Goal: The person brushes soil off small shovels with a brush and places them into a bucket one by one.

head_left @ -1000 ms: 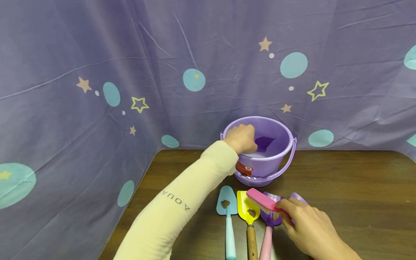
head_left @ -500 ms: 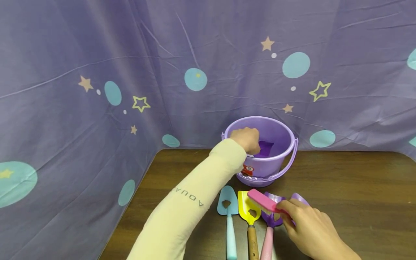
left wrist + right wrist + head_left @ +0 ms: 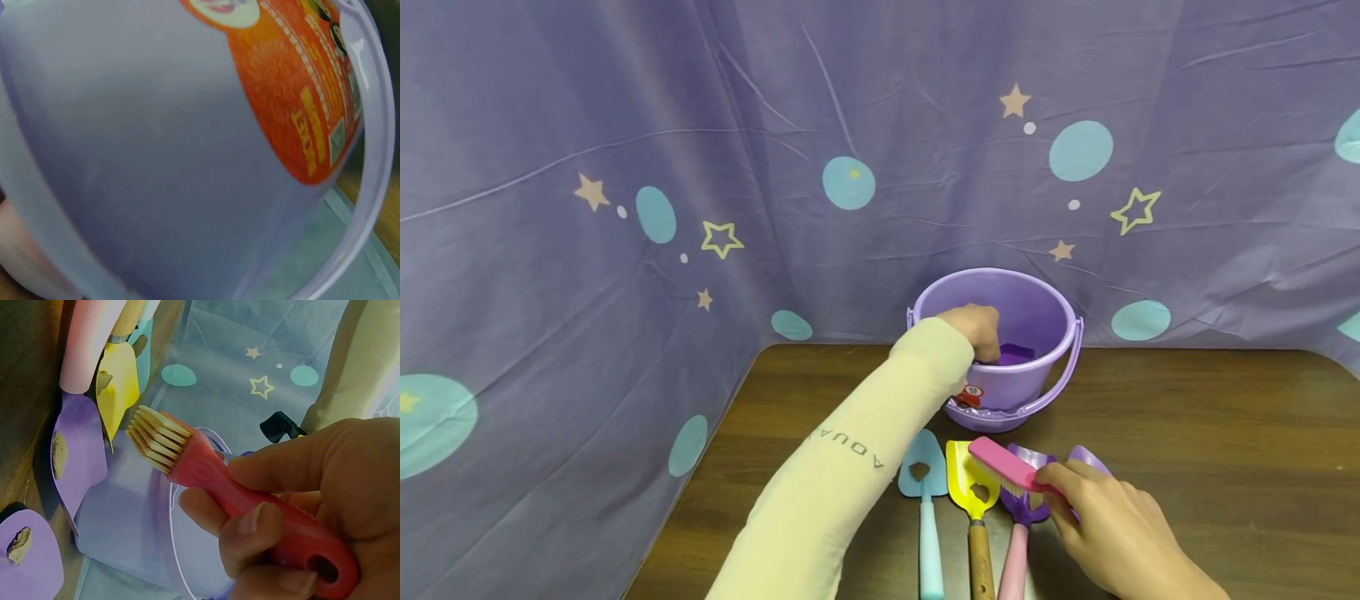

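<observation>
My left hand (image 3: 973, 329) reaches down inside the light purple bucket (image 3: 1000, 392), fingers curled. A dark purple flat piece (image 3: 1017, 356) shows beside it, seemingly held; its grip is hidden. The bucket wall (image 3: 144, 144) with an orange label fills the left wrist view. In my right hand (image 3: 1120, 525) is a pink brush (image 3: 206, 469) with pale bristles, pinched by its handle between thumb and fingers. Under it lie small shovels: a light blue one (image 3: 925, 467), a yellow one (image 3: 972, 479) with a wooden handle, and a purple one (image 3: 1026, 504) with a pink handle.
Beside my right hand, another purple shovel blade (image 3: 1090, 458) partly shows. Everything stands on a dark wooden table (image 3: 1210, 433). A purple patterned curtain (image 3: 880, 108) hangs along the back and left, close behind the bucket.
My left hand has moved to the right and lower into the bucket, and the dark purple piece has sunk with it. My right hand with the brush stays in place.
</observation>
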### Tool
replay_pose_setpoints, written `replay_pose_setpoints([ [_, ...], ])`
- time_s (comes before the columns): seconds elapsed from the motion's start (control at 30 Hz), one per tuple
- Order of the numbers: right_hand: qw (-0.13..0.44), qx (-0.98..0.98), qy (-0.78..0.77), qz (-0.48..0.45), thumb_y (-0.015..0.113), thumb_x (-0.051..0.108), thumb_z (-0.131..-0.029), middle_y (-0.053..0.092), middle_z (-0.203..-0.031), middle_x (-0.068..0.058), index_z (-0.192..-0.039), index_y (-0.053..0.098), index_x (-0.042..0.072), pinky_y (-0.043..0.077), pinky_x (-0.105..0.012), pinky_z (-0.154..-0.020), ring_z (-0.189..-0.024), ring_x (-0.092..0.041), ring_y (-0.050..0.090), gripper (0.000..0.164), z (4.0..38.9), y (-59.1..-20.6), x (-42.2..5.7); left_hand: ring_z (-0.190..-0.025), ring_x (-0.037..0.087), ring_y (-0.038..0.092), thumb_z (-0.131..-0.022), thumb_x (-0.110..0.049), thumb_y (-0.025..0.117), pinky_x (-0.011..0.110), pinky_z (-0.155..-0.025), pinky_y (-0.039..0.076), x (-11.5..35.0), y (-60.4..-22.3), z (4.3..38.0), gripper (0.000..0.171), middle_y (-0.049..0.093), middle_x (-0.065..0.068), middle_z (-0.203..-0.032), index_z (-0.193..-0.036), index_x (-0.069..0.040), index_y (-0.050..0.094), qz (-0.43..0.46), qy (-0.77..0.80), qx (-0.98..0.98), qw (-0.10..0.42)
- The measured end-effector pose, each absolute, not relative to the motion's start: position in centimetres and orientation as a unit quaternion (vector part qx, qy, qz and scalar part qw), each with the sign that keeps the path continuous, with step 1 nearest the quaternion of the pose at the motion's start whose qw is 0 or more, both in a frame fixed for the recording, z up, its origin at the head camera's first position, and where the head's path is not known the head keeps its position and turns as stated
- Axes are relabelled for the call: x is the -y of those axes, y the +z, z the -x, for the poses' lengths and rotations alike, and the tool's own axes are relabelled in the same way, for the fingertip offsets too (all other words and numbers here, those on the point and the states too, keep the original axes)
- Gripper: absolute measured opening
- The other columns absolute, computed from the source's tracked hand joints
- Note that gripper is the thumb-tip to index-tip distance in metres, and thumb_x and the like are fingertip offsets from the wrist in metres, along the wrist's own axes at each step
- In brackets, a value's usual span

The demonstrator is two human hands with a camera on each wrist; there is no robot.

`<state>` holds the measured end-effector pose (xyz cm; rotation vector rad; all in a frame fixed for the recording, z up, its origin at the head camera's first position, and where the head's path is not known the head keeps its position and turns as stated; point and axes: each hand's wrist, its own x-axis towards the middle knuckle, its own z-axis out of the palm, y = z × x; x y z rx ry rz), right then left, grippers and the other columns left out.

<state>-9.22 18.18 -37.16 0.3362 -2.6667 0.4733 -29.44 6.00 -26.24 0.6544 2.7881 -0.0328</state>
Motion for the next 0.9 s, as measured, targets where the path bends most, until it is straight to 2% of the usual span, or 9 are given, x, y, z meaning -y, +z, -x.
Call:
replay_pose_setpoints([
  [0.2,0.206,0.956,0.171,-0.12,0.075,0.014,-0.075,0.046,-0.071,0.021,-0.085,0.064,0.033,0.032,-0.03,-0.045,-0.054,-0.003,0.039,0.024,9.24,-37.03,-18.09,-0.082,0.016,0.058,-0.083,-0.022,0.066,0.033,-0.073,0.047,-6.33,-26.4,29.03,0.008,0.063,0.0,-0.089,-0.087,-0.015,0.064,-0.212,-0.011,-0.97,0.118],
  [0.47,0.202,0.957,0.17,-0.118,0.074,0.014,-0.076,0.045,-0.07,0.021,-0.086,0.064,0.034,0.032,-0.03,-0.045,-0.054,-0.003,0.039,0.024,9.29,-37.01,-18.07,-0.081,0.015,0.057,-0.082,-0.017,0.063,0.034,-0.072,0.046,-6.15,-26.5,28.66,0.003,0.062,0.0,-0.087,-0.082,-0.016,0.066,-0.209,-0.032,-0.97,0.116],
  [0.6,0.201,0.957,0.171,-0.119,0.075,0.015,-0.076,0.045,-0.07,0.022,-0.085,0.064,0.034,0.032,-0.03,-0.045,-0.055,-0.003,0.039,0.024,9.32,-37.01,-18.05,-0.082,0.016,0.057,-0.082,-0.018,0.064,0.033,-0.071,0.047,-6.05,-26.56,28.75,0.003,0.063,0.001,-0.088,-0.082,-0.016,0.066,-0.213,-0.034,-0.969,0.118],
  [0.9,0.202,0.957,0.17,-0.12,0.075,0.014,-0.075,0.046,-0.07,0.022,-0.085,0.064,0.033,0.032,-0.03,-0.045,-0.055,-0.003,0.039,0.024,9.25,-37.16,-18.05,-0.086,0.017,0.057,-0.085,-0.019,0.063,0.03,-0.077,0.047,-6.22,-26.71,29.21,0.011,0.062,0.004,-0.095,-0.093,-0.012,0.065,-0.217,-0.007,-0.968,0.127],
])
